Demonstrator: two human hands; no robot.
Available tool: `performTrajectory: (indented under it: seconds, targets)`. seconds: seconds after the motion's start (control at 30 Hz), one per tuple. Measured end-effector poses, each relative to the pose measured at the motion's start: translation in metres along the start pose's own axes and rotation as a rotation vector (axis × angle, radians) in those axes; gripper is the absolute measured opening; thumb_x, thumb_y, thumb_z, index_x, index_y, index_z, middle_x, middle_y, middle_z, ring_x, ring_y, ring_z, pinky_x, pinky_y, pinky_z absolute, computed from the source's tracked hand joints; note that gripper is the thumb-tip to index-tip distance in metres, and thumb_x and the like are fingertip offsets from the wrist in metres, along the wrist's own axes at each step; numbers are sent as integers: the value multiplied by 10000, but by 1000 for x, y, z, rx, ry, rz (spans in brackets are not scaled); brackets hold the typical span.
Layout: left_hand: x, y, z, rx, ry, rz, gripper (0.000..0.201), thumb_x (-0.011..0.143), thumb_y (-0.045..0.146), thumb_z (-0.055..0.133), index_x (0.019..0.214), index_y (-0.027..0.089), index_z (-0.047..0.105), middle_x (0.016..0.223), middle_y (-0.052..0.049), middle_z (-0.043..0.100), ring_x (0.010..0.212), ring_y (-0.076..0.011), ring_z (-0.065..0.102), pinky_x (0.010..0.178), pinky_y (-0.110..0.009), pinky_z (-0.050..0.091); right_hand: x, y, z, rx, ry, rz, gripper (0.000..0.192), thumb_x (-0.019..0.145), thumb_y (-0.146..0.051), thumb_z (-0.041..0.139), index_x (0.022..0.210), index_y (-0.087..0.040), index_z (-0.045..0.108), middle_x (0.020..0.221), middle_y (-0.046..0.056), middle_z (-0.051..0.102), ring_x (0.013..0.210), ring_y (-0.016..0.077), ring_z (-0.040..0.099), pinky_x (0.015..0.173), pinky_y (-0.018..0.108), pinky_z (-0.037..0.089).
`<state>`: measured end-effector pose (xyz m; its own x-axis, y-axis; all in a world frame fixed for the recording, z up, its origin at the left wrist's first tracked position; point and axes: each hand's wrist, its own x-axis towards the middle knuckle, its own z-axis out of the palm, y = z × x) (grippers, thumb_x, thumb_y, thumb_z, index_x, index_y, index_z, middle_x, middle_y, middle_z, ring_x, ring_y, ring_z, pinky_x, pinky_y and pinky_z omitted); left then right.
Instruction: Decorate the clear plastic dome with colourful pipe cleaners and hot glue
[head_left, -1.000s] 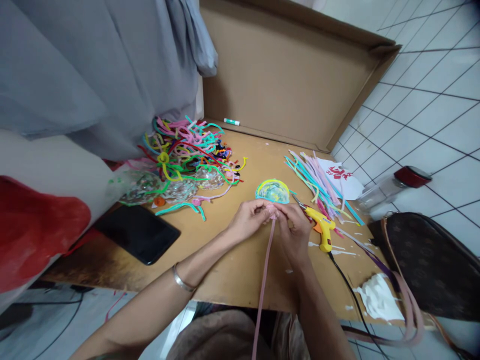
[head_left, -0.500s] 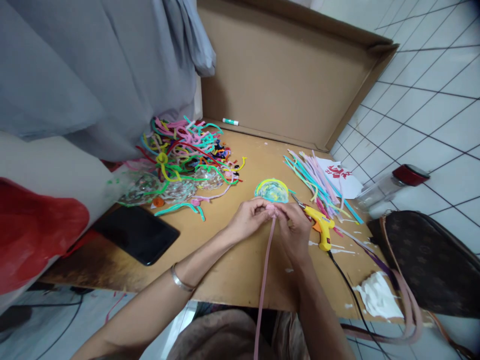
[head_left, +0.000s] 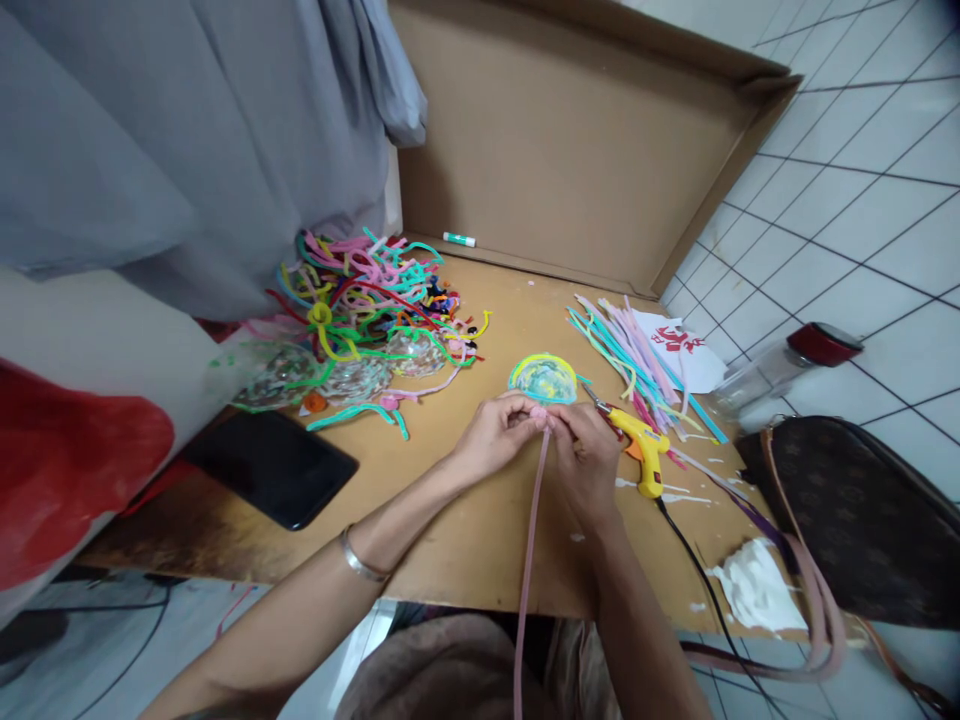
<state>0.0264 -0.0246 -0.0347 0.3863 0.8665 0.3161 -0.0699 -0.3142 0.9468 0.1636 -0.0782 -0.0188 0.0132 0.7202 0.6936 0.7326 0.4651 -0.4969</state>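
Both hands meet at table centre. Left hand point(head_left: 499, 432) and right hand point(head_left: 583, 455) each pinch the top end of a pink pipe cleaner point(head_left: 529, 560), fingertips pressed together around a small coil there; exact grip partly hidden, probably thumb against forefinger. Stem's long axis runs from the fingers straight back toward the body, over the table point(head_left: 465, 540) edge. Clear dome with yellow-teal rim point(head_left: 543, 378) just beyond the fingertips. Yellow glue gun point(head_left: 641, 452) nearest the right hand
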Motion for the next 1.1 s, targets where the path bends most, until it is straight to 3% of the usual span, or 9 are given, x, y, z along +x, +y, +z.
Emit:
performTrajectory:
  seconds: [0.43, 0.53, 0.63, 0.8, 1.1]
  targets:
    - [1, 9, 2, -191, -26, -146, 406, 700, 519, 740, 752, 121, 675, 690, -14, 641, 634, -105, 529, 640, -232, 423, -3, 5, 5, 373, 40, 408, 170, 839, -344, 626, 860, -191, 696, 833, 36, 699, 755, 179, 646, 695, 315, 533]
    - [0, 12, 1, -219, -39, -168, 430, 685, 535, 745, 752, 118, 662, 641, 7, 605, 585, -87, 489, 597, -220, 388, -4, 5, 6, 336, 68, 383, 161, 838, -336, 631, 867, -188, 689, 831, 35, 693, 745, 175, 641, 696, 316, 530]
    - [-1, 14, 1, -227, -39, -172, 431, 678, 540, 746, 749, 124, 656, 649, 6, 610, 593, -92, 497, 618, -227, 403, -3, 3, 4, 219, 81, 267, 173, 867, -313, 592, 953, -206, 698, 877, 44, 696, 796, 186, 640, 718, 330, 525]
    - [-1, 12, 1, -160, -32, -145, 387, 706, 508, 731, 744, 128, 669, 673, -5, 634, 637, -112, 537, 674, -246, 438, 1, 1, 0, 189, -3, 156, 210, 916, -297, 522, 959, -239, 719, 893, 42, 702, 837, 195, 640, 759, 346, 523]
    - [0, 10, -2, -72, -56, -94, 300, 762, 429, 696, 747, 130, 705, 721, -36, 643, 694, -134, 550, 683, -250, 430, -1, 7, 1, 437, -47, 429, 165, 830, -341, 629, 873, -201, 703, 870, 35, 675, 779, 181, 640, 657, 294, 531]
